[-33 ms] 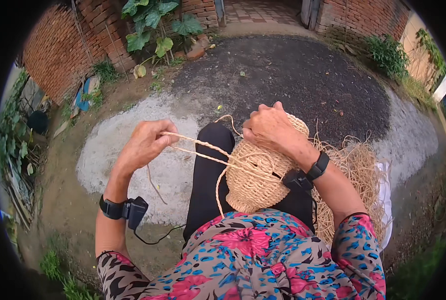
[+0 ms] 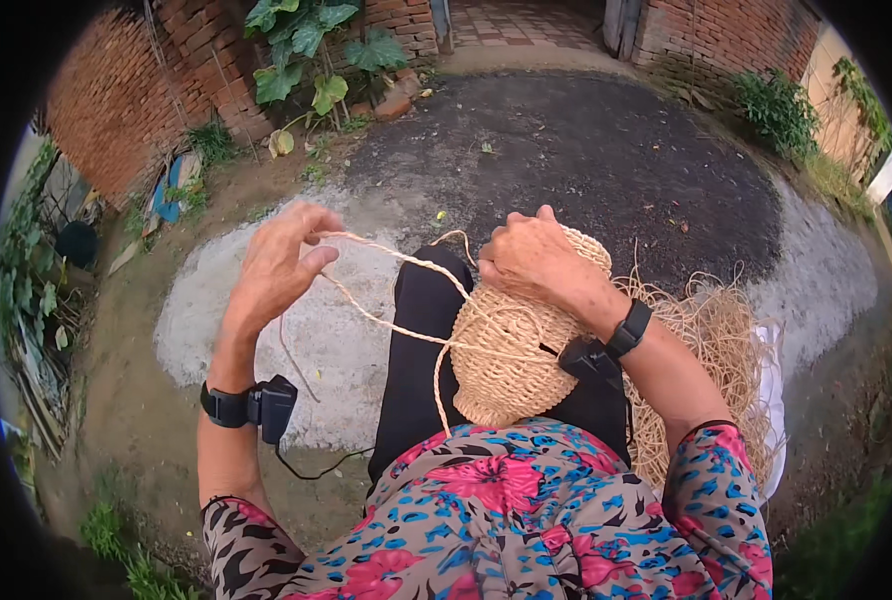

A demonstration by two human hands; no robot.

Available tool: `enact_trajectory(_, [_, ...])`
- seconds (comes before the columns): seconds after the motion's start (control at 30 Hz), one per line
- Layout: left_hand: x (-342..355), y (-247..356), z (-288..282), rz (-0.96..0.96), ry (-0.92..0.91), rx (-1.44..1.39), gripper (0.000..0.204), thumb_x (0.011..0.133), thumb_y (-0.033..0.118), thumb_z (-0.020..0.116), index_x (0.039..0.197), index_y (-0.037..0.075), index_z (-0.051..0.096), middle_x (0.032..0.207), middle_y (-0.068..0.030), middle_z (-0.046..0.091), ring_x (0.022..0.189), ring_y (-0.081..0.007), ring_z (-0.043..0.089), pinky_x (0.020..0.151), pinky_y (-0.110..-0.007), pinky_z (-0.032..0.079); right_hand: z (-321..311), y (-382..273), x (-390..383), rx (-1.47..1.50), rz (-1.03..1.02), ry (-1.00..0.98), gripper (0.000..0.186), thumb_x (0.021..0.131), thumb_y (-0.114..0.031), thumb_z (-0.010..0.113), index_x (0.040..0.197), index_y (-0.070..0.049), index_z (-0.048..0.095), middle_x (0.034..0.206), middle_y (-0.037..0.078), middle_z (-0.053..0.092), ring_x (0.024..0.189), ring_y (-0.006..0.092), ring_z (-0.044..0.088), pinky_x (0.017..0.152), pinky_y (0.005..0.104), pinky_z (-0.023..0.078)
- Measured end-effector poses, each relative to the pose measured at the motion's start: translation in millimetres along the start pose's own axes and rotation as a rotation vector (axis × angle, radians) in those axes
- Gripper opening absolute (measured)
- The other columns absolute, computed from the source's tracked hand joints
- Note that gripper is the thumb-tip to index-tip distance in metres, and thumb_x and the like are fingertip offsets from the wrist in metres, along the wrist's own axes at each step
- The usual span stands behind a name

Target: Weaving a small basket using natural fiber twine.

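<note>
On my lap rests a round woven straw piece (image 2: pixel 511 375), pale tan, with a gap in its weave near the middle. My right hand (image 2: pixel 538 258) is closed over its far upper edge, the fingertips hidden. Out to the left, my left hand (image 2: pixel 284 258) holds a twisted straw cord (image 2: pixel 391 253), with thumb and fingers parted around it. Two strands run from this hand to the woven piece, forming a slack loop. A thin loose end dangles below the left hand. Another cord end hangs at the piece's left side.
A tangled heap of straw strands (image 2: pixel 701 350) lies to my right on a white cloth or sack (image 2: pixel 769 410). Black devices are strapped at both wrists, and a cable (image 2: pixel 311 475) trails from the left one. Brick walls (image 2: pixel 131 110) and a leafy plant (image 2: pixel 306 50) stand ahead.
My left hand has risen slightly and its thumb has parted from the fingers. The two cord strands have spread apart and gone slacker. My right hand has shifted slightly left.
</note>
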State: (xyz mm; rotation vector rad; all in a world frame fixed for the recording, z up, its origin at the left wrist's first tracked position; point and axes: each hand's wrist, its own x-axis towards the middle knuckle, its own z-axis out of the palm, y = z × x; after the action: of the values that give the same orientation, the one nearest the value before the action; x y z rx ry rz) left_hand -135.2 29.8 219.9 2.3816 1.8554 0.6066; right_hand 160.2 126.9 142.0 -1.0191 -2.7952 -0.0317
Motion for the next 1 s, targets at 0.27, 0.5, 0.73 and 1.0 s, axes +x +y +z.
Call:
enact_trajectory(0.27, [10.6,37.5,154.1,-0.393,-0.283,-0.841,0.06,0.097,0.048,0.054,0.135,0.002,0.051,0.124,-0.0147,0.06,0.116,-0.0216,0.056,0.098,-0.034,0.045,3.4,16.8,-10.4,0.258,-0.107,0.64,0.035,0.09,-0.033,0.054,0.094,-0.001,0.068,0.09,0.014,0.068,0.082,0.0342,0.065,0.077,0.0474,0.047])
enact_trajectory(0.5, [-3.9,75.2,175.0,-0.351,-0.012,-0.985,0.07,0.085,0.059,0.064,0.13,0.006,0.057,0.129,-0.0176,0.055,0.118,-0.0341,0.053,0.099,-0.041,0.043,22.4,49.0,-105.4,1.42,0.724,0.094,0.093,0.088,-0.077,0.039,0.133,0.004,0.05,0.123,0.022,0.057,0.1,0.0292,0.064,0.087,0.0436,0.054])
enact_trajectory(0.73, [-17.0,145.9,152.4,0.645,0.237,-0.234,0.042,0.072,0.014,0.075,0.114,0.019,0.069,0.126,-0.0008,0.059,0.109,-0.0201,0.054,0.098,-0.038,0.041,46.1,80.1,-131.8,1.97,0.504,0.367,0.072,0.097,-0.066,0.035,0.132,-0.004,0.047,0.124,0.013,0.058,0.119,0.0237,0.057,0.102,0.0408,0.048])
enact_trajectory(1.0, [-31.4,134.2,159.4,0.777,0.207,-0.231,0.035,0.077,0.01,0.069,0.112,0.016,0.069,0.132,-0.0021,0.059,0.12,-0.0194,0.054,0.105,-0.044,0.038,62.3,59.9,-141.4,1.905,0.591,0.499,0.063,0.1,-0.059,0.036,0.126,-0.004,0.054,0.118,0.011,0.062,0.112,0.0202,0.061,0.098,0.0358,0.051])
